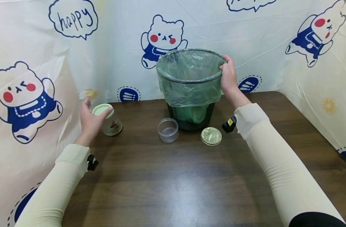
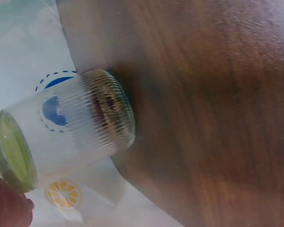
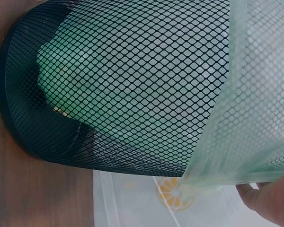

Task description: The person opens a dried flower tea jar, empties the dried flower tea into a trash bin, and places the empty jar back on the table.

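My left hand (image 1: 92, 119) is at a clear ribbed jar (image 1: 112, 125) with a pale green lid (image 1: 98, 108). Thumb and fingers spread to either side of the lid, the thumb overlapping its edge. Through the jar's wall in the left wrist view, brownish dry bits (image 2: 109, 111) show at the bottom. The jar stands on the table. At the rim of a dark mesh waste bin (image 1: 194, 121), my right hand (image 1: 229, 75) grips the edge and the green bag (image 1: 187, 94) folded over it. In the right wrist view only part of that hand (image 3: 272, 201) shows.
In front of the bin stands a small clear round tub (image 1: 168, 130), open at the top. Right of it lies a pale gold round lid (image 1: 211, 136). A cartoon-print cloth (image 1: 127, 56) hangs behind the brown wooden table (image 1: 150, 176).
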A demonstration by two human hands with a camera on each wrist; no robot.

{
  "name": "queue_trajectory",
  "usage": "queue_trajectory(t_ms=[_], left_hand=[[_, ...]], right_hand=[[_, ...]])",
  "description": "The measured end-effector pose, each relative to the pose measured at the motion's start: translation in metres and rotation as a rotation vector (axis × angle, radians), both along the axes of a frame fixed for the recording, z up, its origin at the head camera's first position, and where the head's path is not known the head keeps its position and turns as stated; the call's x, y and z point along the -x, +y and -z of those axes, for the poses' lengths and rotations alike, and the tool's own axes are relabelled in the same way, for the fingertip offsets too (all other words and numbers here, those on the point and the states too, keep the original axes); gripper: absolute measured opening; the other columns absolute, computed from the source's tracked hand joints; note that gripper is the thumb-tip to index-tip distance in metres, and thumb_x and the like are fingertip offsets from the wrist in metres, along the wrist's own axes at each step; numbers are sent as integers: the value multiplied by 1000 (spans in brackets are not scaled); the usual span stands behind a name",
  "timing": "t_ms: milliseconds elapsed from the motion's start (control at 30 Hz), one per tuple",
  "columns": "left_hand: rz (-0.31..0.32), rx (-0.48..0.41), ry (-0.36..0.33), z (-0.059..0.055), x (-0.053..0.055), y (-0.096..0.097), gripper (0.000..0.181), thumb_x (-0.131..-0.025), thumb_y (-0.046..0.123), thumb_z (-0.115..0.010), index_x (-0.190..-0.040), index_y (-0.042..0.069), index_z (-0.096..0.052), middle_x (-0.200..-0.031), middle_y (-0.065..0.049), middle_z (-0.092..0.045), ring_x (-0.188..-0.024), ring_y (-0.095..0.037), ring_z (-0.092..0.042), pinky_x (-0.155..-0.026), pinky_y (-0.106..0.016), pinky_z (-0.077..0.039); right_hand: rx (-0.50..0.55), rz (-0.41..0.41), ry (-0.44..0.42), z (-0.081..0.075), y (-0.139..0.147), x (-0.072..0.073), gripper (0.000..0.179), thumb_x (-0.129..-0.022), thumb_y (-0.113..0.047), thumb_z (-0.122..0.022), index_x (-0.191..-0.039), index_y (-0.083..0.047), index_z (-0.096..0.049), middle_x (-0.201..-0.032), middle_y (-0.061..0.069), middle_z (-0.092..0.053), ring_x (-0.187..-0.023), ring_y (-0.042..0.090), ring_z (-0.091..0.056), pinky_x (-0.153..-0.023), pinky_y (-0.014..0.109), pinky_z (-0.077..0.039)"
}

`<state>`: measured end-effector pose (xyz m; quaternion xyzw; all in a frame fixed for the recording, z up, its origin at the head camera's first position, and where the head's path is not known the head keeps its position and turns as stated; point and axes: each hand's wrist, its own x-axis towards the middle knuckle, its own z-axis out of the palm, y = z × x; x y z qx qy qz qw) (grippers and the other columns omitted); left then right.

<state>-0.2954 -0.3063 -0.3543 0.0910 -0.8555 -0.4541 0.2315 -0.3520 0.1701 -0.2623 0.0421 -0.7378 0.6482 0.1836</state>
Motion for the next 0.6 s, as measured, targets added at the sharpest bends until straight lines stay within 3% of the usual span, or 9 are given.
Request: queue_trajectory(t_ms=[100,433,600], left_hand=[[9,-30,-44,7,0,-4,109,-78,47,-79,-155,11,-10,-158,-12,-15,-144,-22,-16,-115,-32,-15],[67,-40,-153,25,0,-9,119,-77,48,-78,-154,9,3,-153,-20,-17,-137,-33,-25,-112,-45,-23],[52,-50,-131,33,1,-10,111,-77,42,-81,-152,6,-8,-150,-20,-24,-134,-32,-30,-112,-44,-25]], right_hand=[[7,-9,-11,-1,0,1,54,-96,-14,-25,-150,-9,-28,-155,-1,-24,-132,3,-26,-103,14,-23],[11,-13,-20,-1,-1,1,53,-96,-14,-25,-149,-10,-29,-153,-1,-27,-131,6,-28,-102,15,-24],[-5,-7,-26,-1,1,1,53,-97,-15,-25,-150,-11,-28,-156,-3,-24,-133,3,-25,-103,14,-22]])
